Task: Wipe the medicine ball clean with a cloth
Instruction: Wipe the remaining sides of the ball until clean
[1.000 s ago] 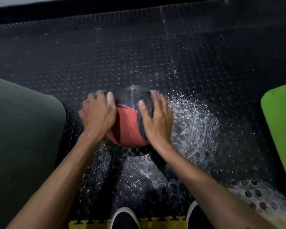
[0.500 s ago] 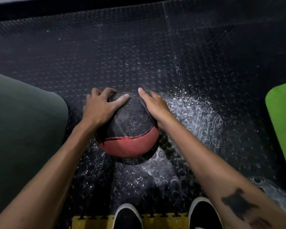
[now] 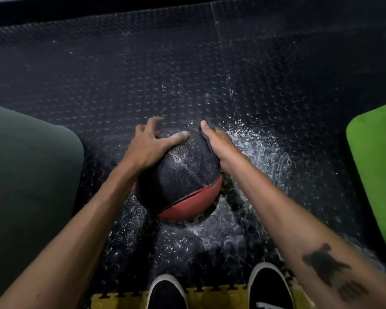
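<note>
Medicine ball (image 3: 178, 181) on wet floor (image 3: 254, 152). Left hand (image 3: 151, 146) fingers spread, pressing ball top; right hand (image 3: 218, 143) flat vs its side w/ dark cloth (image 3: 206, 139).

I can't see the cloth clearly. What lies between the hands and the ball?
Left hand rests bare on the medicine ball. A dark cloth shows under the right hand, against the ball.

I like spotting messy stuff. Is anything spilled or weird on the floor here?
Yes. White wet-looking splashes cover the black studded rubber floor mat right of and below the round black-and-red medicine ball, which both hands hold. What the splashes are, I cannot tell. Nothing else stands out.
</note>
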